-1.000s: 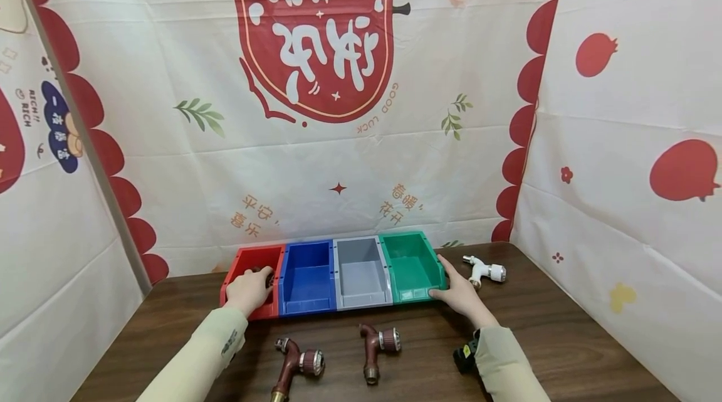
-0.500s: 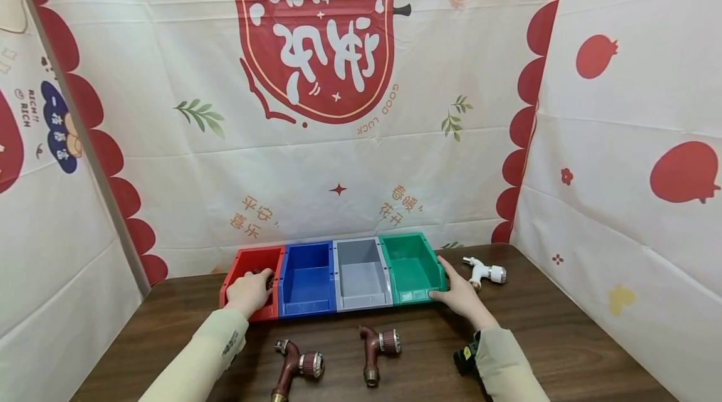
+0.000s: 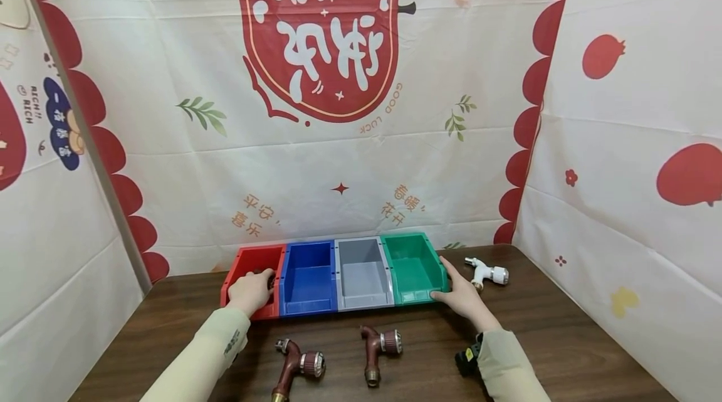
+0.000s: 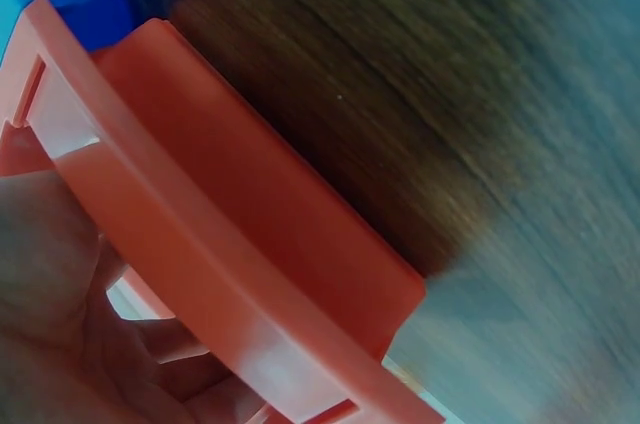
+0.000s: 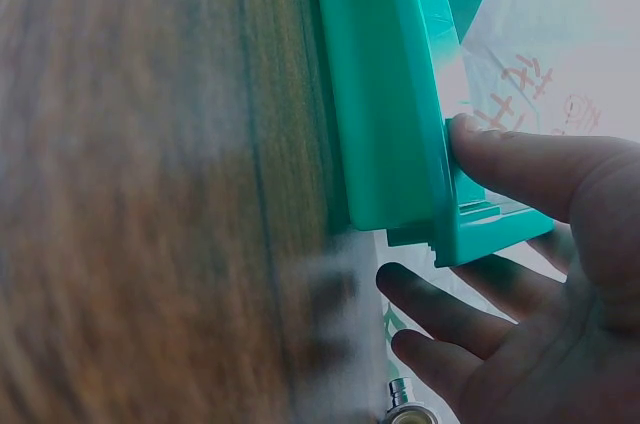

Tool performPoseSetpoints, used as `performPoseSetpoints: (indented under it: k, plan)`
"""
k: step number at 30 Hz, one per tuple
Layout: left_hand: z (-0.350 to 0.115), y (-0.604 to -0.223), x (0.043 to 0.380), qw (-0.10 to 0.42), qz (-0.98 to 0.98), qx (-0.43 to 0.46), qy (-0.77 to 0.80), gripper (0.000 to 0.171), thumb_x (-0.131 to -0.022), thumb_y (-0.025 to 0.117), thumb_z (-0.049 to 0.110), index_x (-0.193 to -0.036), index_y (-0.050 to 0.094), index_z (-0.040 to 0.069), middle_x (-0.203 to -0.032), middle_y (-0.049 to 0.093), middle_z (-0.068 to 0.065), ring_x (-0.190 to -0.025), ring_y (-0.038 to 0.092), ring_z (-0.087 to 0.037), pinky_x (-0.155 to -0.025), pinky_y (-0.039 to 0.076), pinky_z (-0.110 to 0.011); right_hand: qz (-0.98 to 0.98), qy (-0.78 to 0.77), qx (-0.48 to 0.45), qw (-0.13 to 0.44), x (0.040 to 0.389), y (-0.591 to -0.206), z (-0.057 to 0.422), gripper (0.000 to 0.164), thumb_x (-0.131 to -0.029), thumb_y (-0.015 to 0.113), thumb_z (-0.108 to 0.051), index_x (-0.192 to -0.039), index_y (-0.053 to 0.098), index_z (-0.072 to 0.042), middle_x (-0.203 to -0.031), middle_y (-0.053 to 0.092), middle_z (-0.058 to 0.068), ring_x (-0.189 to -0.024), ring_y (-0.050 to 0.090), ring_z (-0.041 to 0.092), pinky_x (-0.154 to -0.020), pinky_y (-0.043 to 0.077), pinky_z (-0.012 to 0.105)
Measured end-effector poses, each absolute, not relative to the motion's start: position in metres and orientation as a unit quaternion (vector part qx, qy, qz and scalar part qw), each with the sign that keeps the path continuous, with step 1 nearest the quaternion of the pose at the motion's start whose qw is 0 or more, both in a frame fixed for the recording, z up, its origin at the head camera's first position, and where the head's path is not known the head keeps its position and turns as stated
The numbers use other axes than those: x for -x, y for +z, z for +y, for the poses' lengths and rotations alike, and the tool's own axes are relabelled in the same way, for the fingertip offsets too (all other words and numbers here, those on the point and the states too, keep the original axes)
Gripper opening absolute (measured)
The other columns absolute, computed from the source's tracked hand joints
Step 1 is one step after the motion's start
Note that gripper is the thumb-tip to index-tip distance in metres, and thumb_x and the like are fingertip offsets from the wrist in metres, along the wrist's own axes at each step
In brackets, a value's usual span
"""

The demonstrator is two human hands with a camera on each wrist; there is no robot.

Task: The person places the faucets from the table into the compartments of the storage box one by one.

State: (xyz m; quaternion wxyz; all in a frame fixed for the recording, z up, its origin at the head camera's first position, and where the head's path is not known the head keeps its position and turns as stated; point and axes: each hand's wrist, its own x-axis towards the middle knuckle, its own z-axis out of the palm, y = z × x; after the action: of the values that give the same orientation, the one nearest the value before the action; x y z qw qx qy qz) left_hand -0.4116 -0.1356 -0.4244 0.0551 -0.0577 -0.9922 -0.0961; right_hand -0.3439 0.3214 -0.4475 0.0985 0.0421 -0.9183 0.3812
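My left hand [image 3: 249, 292] reaches over the front of the red bin [image 3: 261, 256], fingers bent down inside it. Beside the thumb shows a small dark reddish-brown piece [image 3: 271, 279], mostly hidden; whether the fingers hold it I cannot tell. The left wrist view has the palm [image 4: 50, 284] behind the red bin's wall [image 4: 230, 194]. My right hand [image 3: 461, 292] grips the outer side of the green bin [image 3: 414, 264]. In the right wrist view its thumb [image 5: 510, 159] presses the green rim [image 5: 440, 94], other fingers on the far side.
Blue [image 3: 308, 276] and grey [image 3: 363, 276] bins stand between red and green. Two brown faucets [image 3: 290, 367] [image 3: 372, 352] lie on the wooden table [image 3: 429, 358] in front. A white faucet [image 3: 484, 272] lies right of the green bin. A patterned cloth [image 3: 316, 163] hangs behind.
The head view has shifted very slightly. Both hands, the bins and the faucets keep their places.
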Motion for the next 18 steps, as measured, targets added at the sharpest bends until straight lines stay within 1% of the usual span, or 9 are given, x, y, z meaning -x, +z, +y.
performPoseSetpoints:
  k: [7,18]
  plan:
    - [-0.1319,-0.4277,0.4173,0.051,-0.993,0.056,-0.091,0.045,-0.09,0.067,0.026,-0.132,0.057,0.014,-0.11,0.059,-0.026,-0.087,0.057,-0.038,-0.07,0.051,-0.06,-0.913,0.392,-0.043,0.1,0.3424,-0.4518,0.3264,0.085,-0.087,0.072,-0.014,-0.154,0.019,-0.003,-0.146,0.031,0.036,-0.125,0.042,0.052,-0.095,0.04,0.062]
    - [-0.137,-0.4308,0.4186,0.045,-0.993,0.047,-0.101,0.045,-0.09,0.065,0.024,-0.134,0.056,0.014,-0.117,0.059,-0.027,-0.092,0.058,-0.041,-0.074,0.05,-0.062,-0.915,0.389,-0.048,0.101,0.3468,-0.4512,0.323,0.086,-0.086,0.073,-0.015,-0.154,0.02,-0.003,-0.145,0.032,0.036,-0.124,0.042,0.052,-0.094,0.04,0.063]
